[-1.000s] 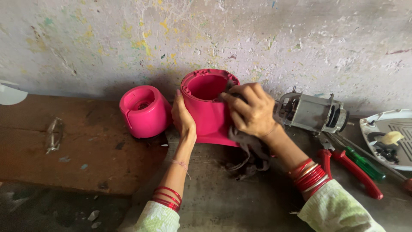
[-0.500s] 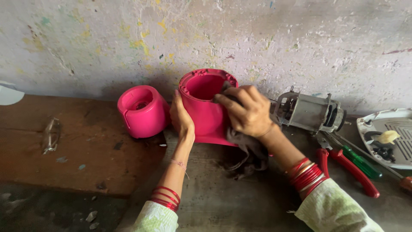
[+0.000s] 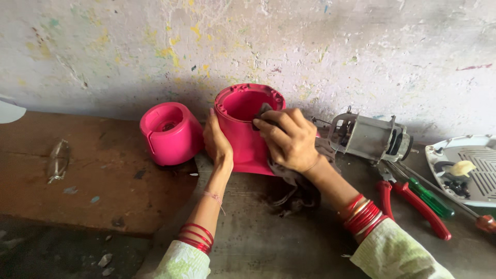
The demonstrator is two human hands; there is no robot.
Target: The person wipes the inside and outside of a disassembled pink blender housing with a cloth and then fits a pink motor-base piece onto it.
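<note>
The work looks to be in the middle: the pink housing [image 3: 248, 132] stands against the wall and is under wiping, with its inside not finished, I judge. The left hand [image 3: 217, 142] lies flat and open against its side. The right hand [image 3: 289, 139] closes on a dark cloth [image 3: 263, 112] at the rim.

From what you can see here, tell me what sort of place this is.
Probably a small appliance repair bench. A bare electric motor lies beside red-handled pliers and a green-handled screwdriver, while the left hand steadies a pink housing and the right hand presses a rag on it.
</note>
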